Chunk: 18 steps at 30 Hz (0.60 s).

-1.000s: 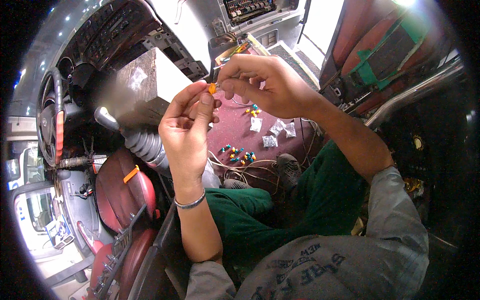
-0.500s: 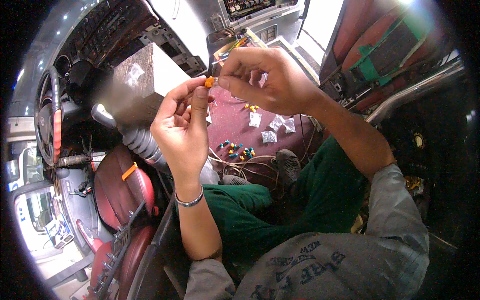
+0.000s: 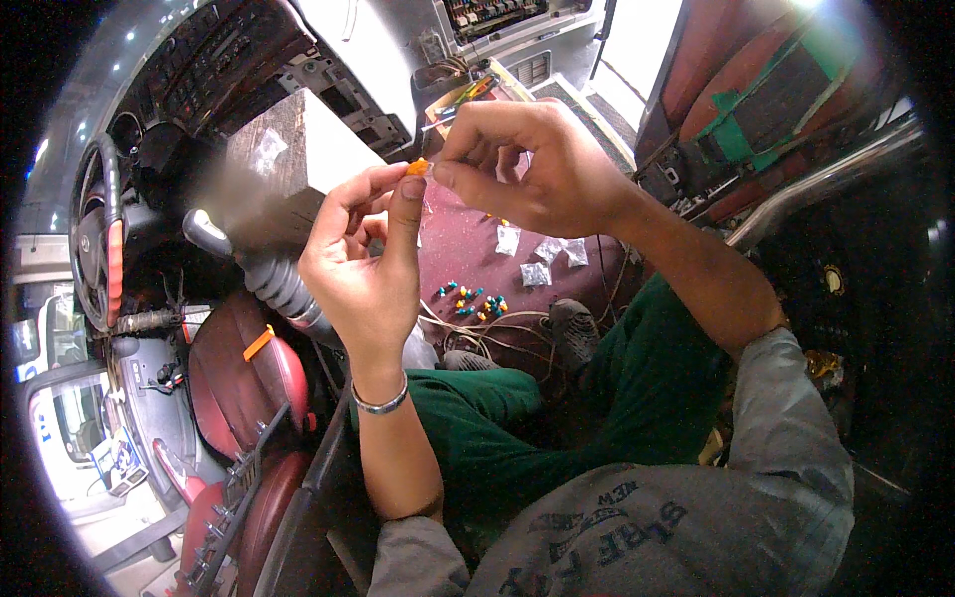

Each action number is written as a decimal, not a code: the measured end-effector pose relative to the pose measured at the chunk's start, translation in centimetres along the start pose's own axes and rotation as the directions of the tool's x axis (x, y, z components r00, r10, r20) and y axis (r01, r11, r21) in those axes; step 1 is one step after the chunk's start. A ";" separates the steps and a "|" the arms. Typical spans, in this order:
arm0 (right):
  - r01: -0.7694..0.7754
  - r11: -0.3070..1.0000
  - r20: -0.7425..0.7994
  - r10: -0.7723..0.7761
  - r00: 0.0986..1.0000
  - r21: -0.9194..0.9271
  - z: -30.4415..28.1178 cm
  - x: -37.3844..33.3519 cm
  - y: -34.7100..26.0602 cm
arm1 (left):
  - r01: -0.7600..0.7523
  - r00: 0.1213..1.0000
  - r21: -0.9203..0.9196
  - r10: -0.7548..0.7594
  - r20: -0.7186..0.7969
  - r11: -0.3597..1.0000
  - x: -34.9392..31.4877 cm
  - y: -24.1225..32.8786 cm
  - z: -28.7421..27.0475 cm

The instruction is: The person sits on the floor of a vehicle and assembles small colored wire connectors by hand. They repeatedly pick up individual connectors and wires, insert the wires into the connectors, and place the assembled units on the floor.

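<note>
Pinched between the thumb and forefinger of my left hand (image 3: 365,261) is a small orange plastic piece (image 3: 417,168). My right hand (image 3: 545,167) meets it from the other side, its thumb and forefinger closed on a tiny pale, clear tip beside the orange piece. That tip looks like a little bulb, but it is too small to be sure. Below the hands, several small teal and yellow pieces (image 3: 482,303) lie scattered on the dark red floor (image 3: 453,249). Small clear plastic bags (image 3: 535,274) lie near them.
A wooden block (image 3: 284,149) with a clear bag on top stands left of my hands, behind the gear lever (image 3: 207,229). Loose pale cables (image 3: 497,326) run across the floor by my shoes. A tool box (image 3: 468,95) sits beyond; a metal rail (image 3: 796,184) is at right.
Both hands have shifted very slightly downward, still together at the orange piece, which has tilted a little. The scattered pieces and bags have stayed where they were.
</note>
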State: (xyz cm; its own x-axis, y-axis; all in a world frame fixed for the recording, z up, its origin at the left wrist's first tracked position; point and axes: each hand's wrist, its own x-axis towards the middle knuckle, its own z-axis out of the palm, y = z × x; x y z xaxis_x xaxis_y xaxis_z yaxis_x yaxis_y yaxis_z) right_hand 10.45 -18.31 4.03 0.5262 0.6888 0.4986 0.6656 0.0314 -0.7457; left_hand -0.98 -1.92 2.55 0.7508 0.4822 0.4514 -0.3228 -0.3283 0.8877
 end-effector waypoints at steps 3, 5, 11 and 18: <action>-0.018 1.000 0.013 0.018 1.000 0.001 0.0 -0.1 -0.1 | 0.033 0.999 0.036 -0.033 0.010 0.999 -0.1 0.2 0.0; -0.018 1.000 0.024 0.018 1.000 -0.007 0.1 -0.1 -0.3 | 0.015 1.000 0.056 -0.016 0.015 0.998 0.0 0.1 -0.1; -0.007 1.000 0.010 0.007 1.000 0.016 0.4 -0.2 -0.4 | -0.010 1.000 0.076 0.008 0.023 0.997 -0.1 0.2 0.0; -0.012 0.999 -0.006 0.012 1.000 -0.034 0.9 -0.1 0.1 | -0.044 0.999 0.046 0.044 0.006 0.998 0.1 -0.2 0.2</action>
State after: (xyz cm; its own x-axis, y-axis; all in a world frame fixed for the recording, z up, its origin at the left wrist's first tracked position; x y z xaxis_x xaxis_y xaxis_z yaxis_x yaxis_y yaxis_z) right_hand 9.98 -17.76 3.52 0.5370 0.6848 0.4926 0.6769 -0.0013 -0.7360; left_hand -0.71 -1.98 2.39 0.7393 0.4628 0.4891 -0.3286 -0.3860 0.8620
